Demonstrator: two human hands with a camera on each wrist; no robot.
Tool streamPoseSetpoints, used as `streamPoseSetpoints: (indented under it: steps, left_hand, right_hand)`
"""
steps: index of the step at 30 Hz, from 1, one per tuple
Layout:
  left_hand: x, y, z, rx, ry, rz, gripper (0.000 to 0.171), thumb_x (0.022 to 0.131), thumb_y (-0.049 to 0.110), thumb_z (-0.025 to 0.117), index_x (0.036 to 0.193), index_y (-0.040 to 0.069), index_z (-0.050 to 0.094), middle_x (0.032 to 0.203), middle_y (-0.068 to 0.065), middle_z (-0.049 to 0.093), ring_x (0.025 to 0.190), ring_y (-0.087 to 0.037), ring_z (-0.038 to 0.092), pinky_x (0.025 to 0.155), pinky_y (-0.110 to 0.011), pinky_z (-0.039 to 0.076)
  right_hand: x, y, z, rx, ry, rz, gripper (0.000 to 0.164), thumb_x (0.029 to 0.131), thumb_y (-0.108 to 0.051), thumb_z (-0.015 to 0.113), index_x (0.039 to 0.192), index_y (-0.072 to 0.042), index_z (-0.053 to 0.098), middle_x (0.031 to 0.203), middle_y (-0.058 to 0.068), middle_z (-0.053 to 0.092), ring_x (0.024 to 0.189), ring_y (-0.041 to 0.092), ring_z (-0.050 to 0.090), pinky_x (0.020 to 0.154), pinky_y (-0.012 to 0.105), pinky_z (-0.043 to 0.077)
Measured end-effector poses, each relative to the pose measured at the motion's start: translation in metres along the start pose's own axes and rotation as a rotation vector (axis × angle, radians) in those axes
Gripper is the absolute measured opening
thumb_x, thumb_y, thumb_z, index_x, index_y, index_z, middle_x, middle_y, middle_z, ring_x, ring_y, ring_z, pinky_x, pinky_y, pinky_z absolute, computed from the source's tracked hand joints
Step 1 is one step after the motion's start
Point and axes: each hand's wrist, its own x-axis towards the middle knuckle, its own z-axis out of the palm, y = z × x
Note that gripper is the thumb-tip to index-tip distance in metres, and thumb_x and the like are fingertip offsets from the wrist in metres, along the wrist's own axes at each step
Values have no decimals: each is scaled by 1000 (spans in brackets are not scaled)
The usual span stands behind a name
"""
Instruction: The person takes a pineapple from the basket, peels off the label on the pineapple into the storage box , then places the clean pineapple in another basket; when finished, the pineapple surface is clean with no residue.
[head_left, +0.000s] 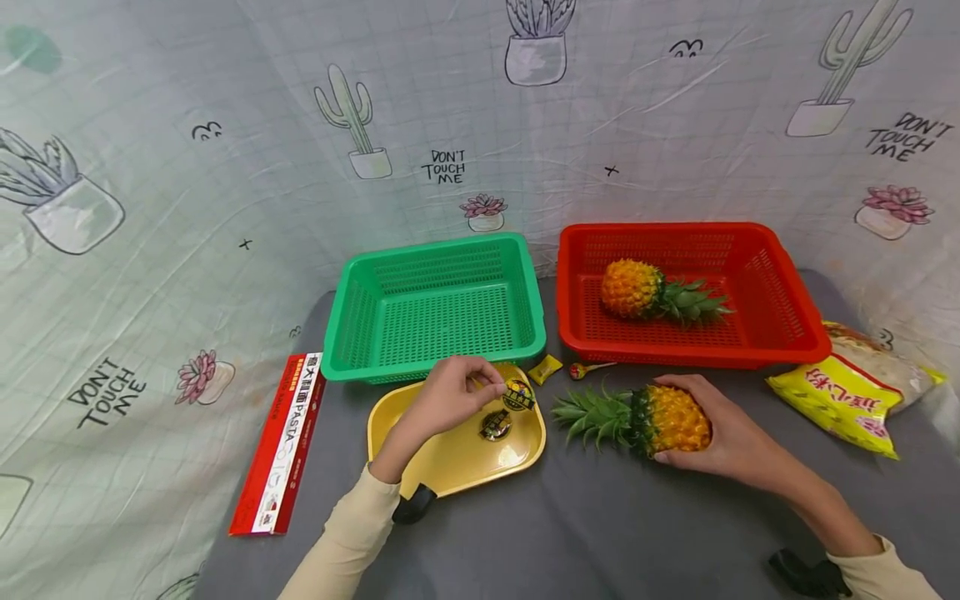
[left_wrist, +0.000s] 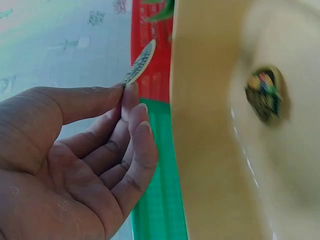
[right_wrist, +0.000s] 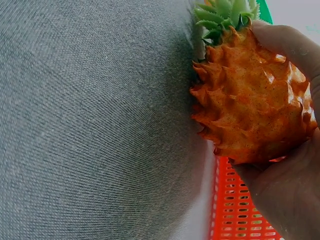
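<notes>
My left hand [head_left: 453, 396] is over the yellow tray [head_left: 450, 473], pinching a round, flat black-and-gold packet [head_left: 518, 395] between thumb and index finger. In the left wrist view that packet [left_wrist: 141, 65] shows nearly edge-on, the other fingers loosely bent below it. A second black-and-gold packet [head_left: 496, 425] lies in the tray. On the right, my right hand [head_left: 731, 433] grips a pineapple [head_left: 678, 417] round its orange body, leaves pointing left. The right wrist view has the thumb and palm round the spiky pineapple [right_wrist: 250, 95], close over the grey cloth.
Behind stand a green basket [head_left: 442, 321] and a red basket [head_left: 690, 354], the red one holding another pineapple [head_left: 632, 288]. A small yellow packet [head_left: 545, 369] and a lollipop [head_left: 579, 371] lie between. A pasta box [head_left: 288, 442] is left, yellow bags [head_left: 840, 396] right.
</notes>
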Motion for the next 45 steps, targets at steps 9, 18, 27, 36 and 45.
streamPoseSetpoints:
  steps: [9, 18, 27, 36, 45]
  left_hand:
    - [-18, -22, -22, 110, -27, -51, 6, 98, 12, 78, 92, 10, 79, 85, 5, 71, 71, -13, 66, 65, -33, 55]
    - [-21, -36, -33, 191, -154, -73, 12, 92, -1, 76, 86, 8, 80, 79, 1, 74, 66, -10, 61, 62, -30, 49]
    - [-18, -43, -36, 254, -186, -140, 9, 93, 3, 77, 86, 6, 81, 74, 3, 70, 61, -11, 55, 62, -29, 46]
    - [-21, -50, -34, 336, -183, -193, 18, 92, 2, 76, 75, 6, 77, 61, 4, 58, 53, -10, 44, 55, -26, 35]
    - [-20, -53, -34, 363, -190, -243, 19, 92, 10, 83, 74, 7, 76, 61, 5, 56, 55, -11, 43, 55, -26, 34]
  right_hand:
    - [0, -2, -2, -7, 1, 3, 93, 80, -29, 97, 156, -15, 45, 132, -2, 51, 102, 13, 58, 78, 36, 54]
    - [-1, -2, 0, -16, 19, 7, 94, 79, -30, 98, 156, -15, 46, 133, -1, 51, 102, 12, 58, 79, 35, 54]
    - [-1, -1, 0, -15, 20, 23, 94, 80, -31, 97, 157, -16, 46, 136, 0, 51, 104, 13, 58, 80, 36, 54]
    - [-2, -1, 0, -13, 27, 28, 94, 79, -30, 97, 157, -15, 46, 135, -1, 51, 104, 13, 58, 80, 35, 53]
    - [-2, 0, 0, -16, 26, 31, 94, 79, -30, 97, 157, -16, 46, 134, -2, 51, 103, 12, 58, 79, 36, 53]
